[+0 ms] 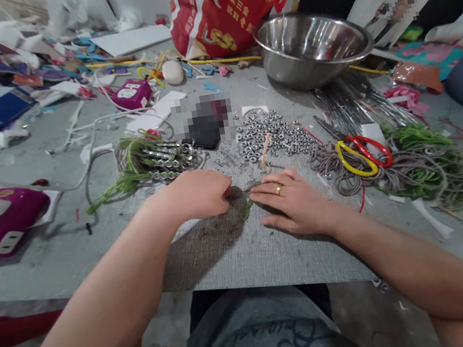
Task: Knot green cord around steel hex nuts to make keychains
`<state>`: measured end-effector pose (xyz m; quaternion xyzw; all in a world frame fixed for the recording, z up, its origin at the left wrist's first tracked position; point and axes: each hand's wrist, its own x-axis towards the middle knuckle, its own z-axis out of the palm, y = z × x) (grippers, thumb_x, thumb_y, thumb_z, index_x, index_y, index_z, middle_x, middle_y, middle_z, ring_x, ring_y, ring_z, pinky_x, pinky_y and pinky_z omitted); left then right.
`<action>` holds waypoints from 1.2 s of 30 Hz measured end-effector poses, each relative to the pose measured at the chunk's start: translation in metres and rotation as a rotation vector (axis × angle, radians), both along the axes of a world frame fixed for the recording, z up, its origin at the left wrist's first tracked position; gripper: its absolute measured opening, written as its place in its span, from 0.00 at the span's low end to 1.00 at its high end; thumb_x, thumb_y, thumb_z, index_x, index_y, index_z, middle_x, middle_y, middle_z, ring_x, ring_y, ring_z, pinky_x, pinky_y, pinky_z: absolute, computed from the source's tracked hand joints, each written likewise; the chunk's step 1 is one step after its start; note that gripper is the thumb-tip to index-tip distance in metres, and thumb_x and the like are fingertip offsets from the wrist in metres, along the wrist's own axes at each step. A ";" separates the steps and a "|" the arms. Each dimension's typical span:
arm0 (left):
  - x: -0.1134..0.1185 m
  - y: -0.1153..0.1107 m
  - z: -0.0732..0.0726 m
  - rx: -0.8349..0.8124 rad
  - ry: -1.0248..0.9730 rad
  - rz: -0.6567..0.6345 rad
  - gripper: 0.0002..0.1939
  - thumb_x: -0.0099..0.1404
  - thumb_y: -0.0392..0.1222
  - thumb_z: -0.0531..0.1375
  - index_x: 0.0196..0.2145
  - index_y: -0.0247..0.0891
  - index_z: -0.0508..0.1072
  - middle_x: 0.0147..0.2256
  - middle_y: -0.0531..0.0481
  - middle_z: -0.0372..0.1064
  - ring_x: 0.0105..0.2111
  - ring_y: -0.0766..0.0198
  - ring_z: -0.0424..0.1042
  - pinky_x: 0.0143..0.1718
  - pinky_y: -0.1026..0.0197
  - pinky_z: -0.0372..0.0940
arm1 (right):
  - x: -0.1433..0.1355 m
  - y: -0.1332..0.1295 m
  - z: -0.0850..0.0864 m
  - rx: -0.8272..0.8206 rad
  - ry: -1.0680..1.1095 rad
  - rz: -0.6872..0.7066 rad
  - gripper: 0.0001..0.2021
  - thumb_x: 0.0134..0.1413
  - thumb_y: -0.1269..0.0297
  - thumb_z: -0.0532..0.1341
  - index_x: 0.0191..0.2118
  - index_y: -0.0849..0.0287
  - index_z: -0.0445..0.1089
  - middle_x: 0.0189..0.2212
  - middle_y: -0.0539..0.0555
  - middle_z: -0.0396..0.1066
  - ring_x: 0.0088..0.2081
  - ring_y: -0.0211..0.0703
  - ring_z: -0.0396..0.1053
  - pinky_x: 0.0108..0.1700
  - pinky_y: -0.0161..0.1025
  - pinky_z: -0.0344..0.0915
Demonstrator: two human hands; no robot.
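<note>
My left hand (pixel 206 193) is closed, its fingers curled round the end of a grey-green cord (pixel 240 191) whose strands run across to my other hand. My right hand (pixel 283 200), with a gold ring on one finger, lies low over the table, fingers stretched out and pressing the cord near their tips. A short green loop (pixel 246 209) of the cord hangs toward me between the hands. Just beyond them lie many small metal nuts (pixel 271 133) and a thin wooden stick (pixel 265 148). Left of these sits a bundle of green cords with twisted metal pieces (pixel 146 160).
Scissors (pixel 359 151) with red and yellow handles rest on grey and green cords (pixel 426 167) at the right. A steel bowl (pixel 312 48) and a red bag (pixel 224 6) stand at the back. Purple power sockets (pixel 4 222) with white cable lie left, near scattered scraps.
</note>
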<state>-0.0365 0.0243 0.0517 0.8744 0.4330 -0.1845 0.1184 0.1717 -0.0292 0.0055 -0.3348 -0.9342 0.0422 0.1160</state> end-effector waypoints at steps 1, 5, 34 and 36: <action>0.001 -0.001 0.000 0.004 0.014 0.001 0.12 0.52 0.40 0.52 0.30 0.38 0.73 0.27 0.45 0.70 0.26 0.57 0.68 0.26 0.61 0.56 | 0.000 0.000 0.000 -0.002 -0.018 0.006 0.21 0.57 0.55 0.54 0.52 0.61 0.64 0.51 0.58 0.68 0.52 0.51 0.57 0.50 0.51 0.51; 0.002 0.000 0.000 -0.006 0.013 0.027 0.10 0.52 0.36 0.52 0.25 0.37 0.73 0.24 0.44 0.69 0.26 0.57 0.68 0.27 0.60 0.57 | -0.001 -0.001 -0.002 0.021 -0.040 0.017 0.22 0.58 0.52 0.52 0.52 0.61 0.65 0.51 0.57 0.67 0.53 0.52 0.56 0.52 0.53 0.47; 0.035 -0.011 -0.021 -0.882 -1.363 0.694 0.07 0.59 0.37 0.55 0.24 0.36 0.62 0.19 0.55 0.64 0.15 0.76 0.58 0.16 0.70 0.53 | -0.001 0.004 -0.007 0.106 0.379 -0.309 0.18 0.54 0.46 0.54 0.35 0.57 0.68 0.34 0.53 0.73 0.40 0.46 0.65 0.47 0.46 0.53; 0.037 -0.012 -0.022 -0.878 -1.363 0.674 0.07 0.59 0.36 0.54 0.24 0.35 0.62 0.20 0.55 0.64 0.15 0.77 0.58 0.16 0.70 0.53 | -0.001 0.004 -0.006 0.077 0.361 -0.309 0.14 0.58 0.53 0.53 0.33 0.57 0.67 0.33 0.52 0.73 0.39 0.45 0.65 0.45 0.44 0.53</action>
